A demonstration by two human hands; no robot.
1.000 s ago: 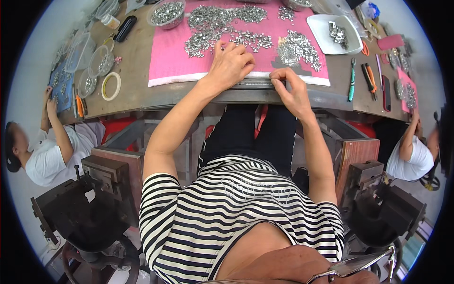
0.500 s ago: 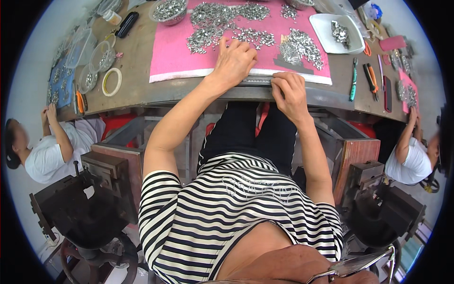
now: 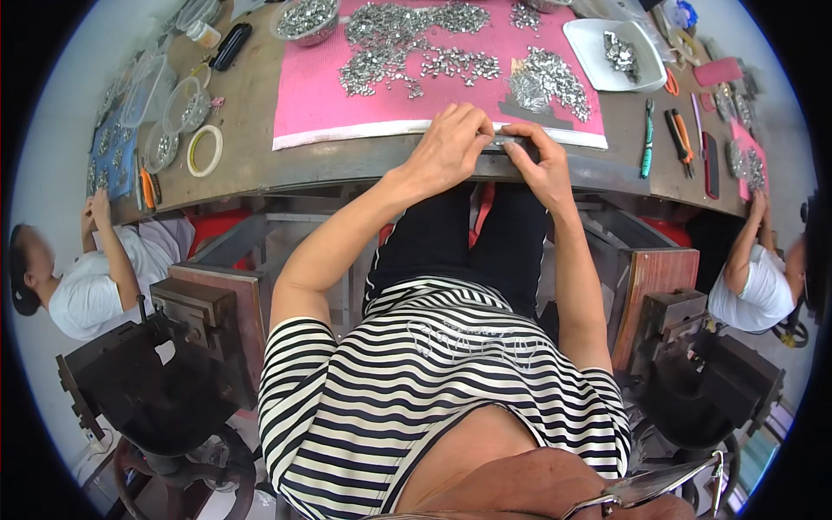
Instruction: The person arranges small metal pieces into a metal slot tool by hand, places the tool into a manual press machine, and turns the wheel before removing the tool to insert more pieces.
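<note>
My left hand [image 3: 447, 147] and my right hand [image 3: 541, 163] meet at the near edge of the table. A small shiny metal piece [image 3: 499, 144] shows between their fingertips. The left fingers are bent into a pinch, and whatever lies inside it is hidden. My right thumb and forefinger close around the metal piece, with the other fingers curled behind. Beyond the hands, several heaps of small silver metal parts [image 3: 381, 56] lie on a pink ribbed mat [image 3: 303, 95]. A pile of thin silver pins [image 3: 530, 91] sits at the mat's right, beside a grey strip [image 3: 542, 120].
A white tray [image 3: 576, 43] with metal parts stands at the right. Near it lie a teal pen-like tool [image 3: 647, 143] and orange-handled pliers [image 3: 683, 139]. Clear tubs [image 3: 186, 104] and a tape roll [image 3: 192, 154] are at the left. Co-workers sit at both sides.
My left hand has come back from the metal heap toward the table edge and now meets the right. My right fingers have shifted to pinch at the left fingertips.
</note>
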